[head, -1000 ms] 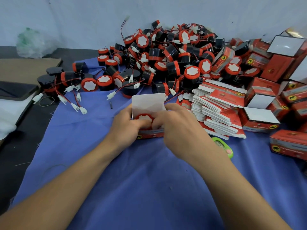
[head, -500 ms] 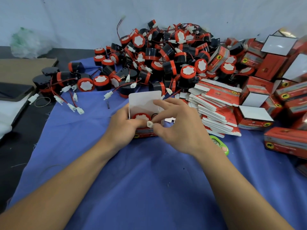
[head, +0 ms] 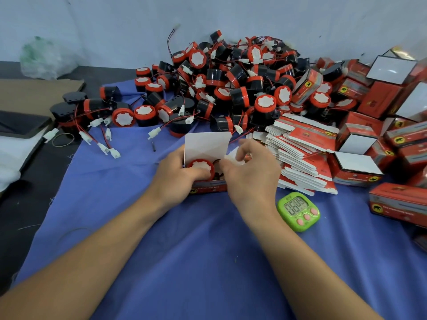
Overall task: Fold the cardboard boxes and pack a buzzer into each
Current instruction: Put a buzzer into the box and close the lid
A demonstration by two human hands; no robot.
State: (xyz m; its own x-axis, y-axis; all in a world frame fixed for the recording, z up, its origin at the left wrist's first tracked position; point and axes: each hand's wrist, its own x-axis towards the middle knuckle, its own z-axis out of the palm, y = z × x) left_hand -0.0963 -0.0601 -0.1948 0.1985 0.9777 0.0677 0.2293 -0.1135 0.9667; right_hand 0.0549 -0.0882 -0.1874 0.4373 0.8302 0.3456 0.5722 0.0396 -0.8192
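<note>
The box point(head: 209, 188) between the left hand point(head: 175, 174) and the right hand point(head: 251, 179) is red outside with a yellow-and-black emblem point(head: 193, 191), and its raised flap point(head: 208, 146) is white. The buzzer point(head: 199, 168) in it has a red rim round a white face. Beyond the hands the heap of buzzers point(head: 231, 88) is black, red and white, with red and black wires point(head: 170, 37) ending in white plugs point(head: 153, 133). Right of the right hand, the flat boxes point(head: 305, 158) are red and white, the timer point(head: 299, 210) lime green with pink buttons. The cloth point(head: 184, 262) under the hands is blue.
</note>
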